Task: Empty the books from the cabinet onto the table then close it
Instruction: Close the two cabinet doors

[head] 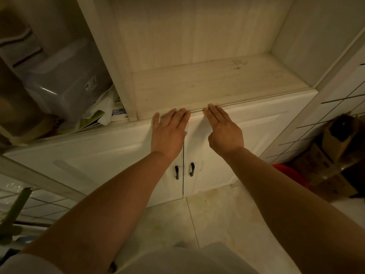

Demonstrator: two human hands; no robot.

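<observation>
While both forearms reach forward, the left hand (169, 133) and right hand (224, 129) lie flat, fingers extended and grasping nothing, on the cabinet (256, 123) doors' upper edges (doors meeting, shut) below a bare shelf (213, 84); no books visible.

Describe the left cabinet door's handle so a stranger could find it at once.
Start at the white double-door cabinet under the open shelf, where the doors meet at a dark vertical seam. The left door handle is the short dark bar just left of that seam, below the left hand. Its twin, the right door handle, sits across the seam.
</observation>
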